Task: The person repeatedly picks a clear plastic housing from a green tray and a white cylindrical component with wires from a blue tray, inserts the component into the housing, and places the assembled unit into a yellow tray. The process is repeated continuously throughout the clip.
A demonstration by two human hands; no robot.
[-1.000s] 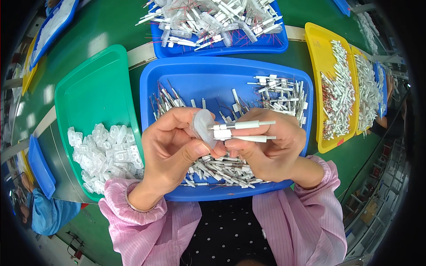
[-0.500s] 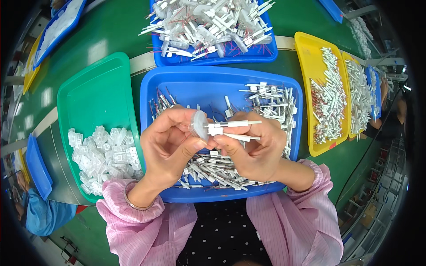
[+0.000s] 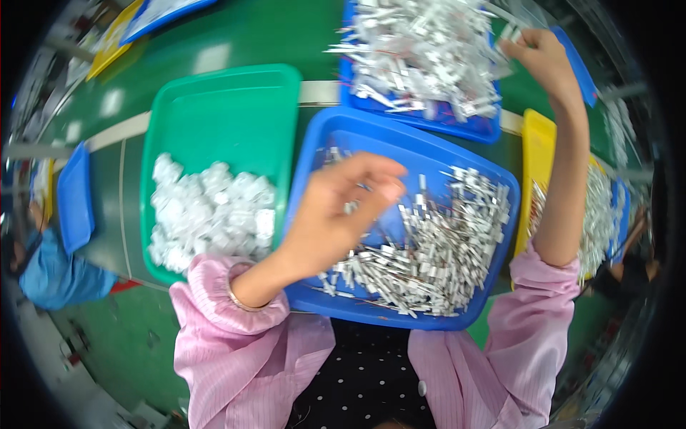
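My left hand [image 3: 339, 207] hovers over the near blue tray [image 3: 436, 139], fingers curled, thumb and forefinger slightly apart, with nothing visible between them. That tray holds a heap of thin white sticks with wires [image 3: 436, 257]. My right hand [image 3: 543, 61] reaches out to the right rim of the far blue tray [image 3: 461, 129]. Its fingers are closed on a blurred clear plastic piece with white sticks [image 3: 509, 32]. Beneath and left of it, the far tray is piled with similar clear pieces bearing white sticks and red wires [image 3: 421, 61].
A green tray [image 3: 221, 93] on the left holds clear plastic pieces [image 3: 211, 214]. Yellow trays [image 3: 539, 132] with white parts stand at the right, partly behind my right forearm. Another person's blue sleeve [image 3: 53, 268] shows at the far left.
Both hands were together over the near tray on the clear piece with white sticks. My right hand has gone far right with it; my left has let go. The view has shifted.
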